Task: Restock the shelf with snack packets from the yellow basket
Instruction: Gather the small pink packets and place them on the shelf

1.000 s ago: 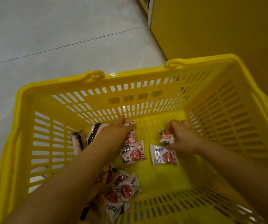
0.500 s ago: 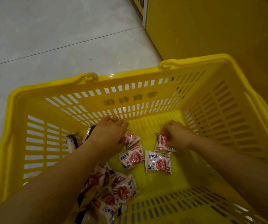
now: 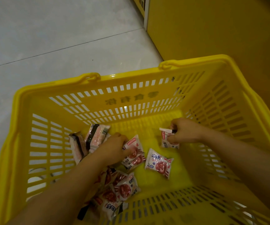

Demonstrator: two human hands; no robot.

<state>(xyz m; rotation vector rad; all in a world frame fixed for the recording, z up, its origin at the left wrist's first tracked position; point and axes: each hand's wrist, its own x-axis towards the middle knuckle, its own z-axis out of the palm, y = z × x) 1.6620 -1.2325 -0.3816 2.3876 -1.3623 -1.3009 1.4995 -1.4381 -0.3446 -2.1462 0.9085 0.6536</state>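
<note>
Plastic-film snack packets point(image 3: 159, 164) litter the yellow basket point(image 3: 131, 78) floor, mostly near-left: probably light, crinkly, slippery. Left hand point(image 3: 113, 147) fingers clutch one; right hand point(image 3: 186, 132) fingers pinch another's sealed edge, likely the surest hold.

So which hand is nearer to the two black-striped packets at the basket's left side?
Left. The left hand is right beside the black-striped packets; the right hand is far across the basket, holding another snack packet.
</note>
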